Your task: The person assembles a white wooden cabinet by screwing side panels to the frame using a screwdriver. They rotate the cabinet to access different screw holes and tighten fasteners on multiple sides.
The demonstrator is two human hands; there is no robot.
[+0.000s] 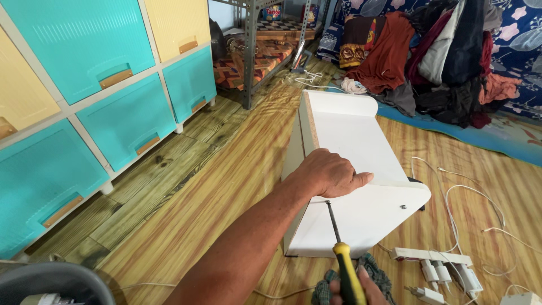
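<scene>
The left hand (330,174) lay flat on the upper edge of a white wooden furniture piece (350,169) on the plank floor (226,192). The right hand (361,288), below the piece, gripped a yellow-handled screwdriver (344,265) whose shaft met the panel. A white power strip (432,257) lay right of it.

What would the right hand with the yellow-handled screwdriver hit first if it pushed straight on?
Probably the white wooden shelf unit: the yellow-handled screwdriver in the right hand already points at its panel, beneath the left hand.

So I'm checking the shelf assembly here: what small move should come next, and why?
Probably press the screwdriver tip squarely into the joint and turn. The right hand grips its yellow handle, the shaft meets the white panel just below the left hand, which braces the shelf's upper edge.
</scene>
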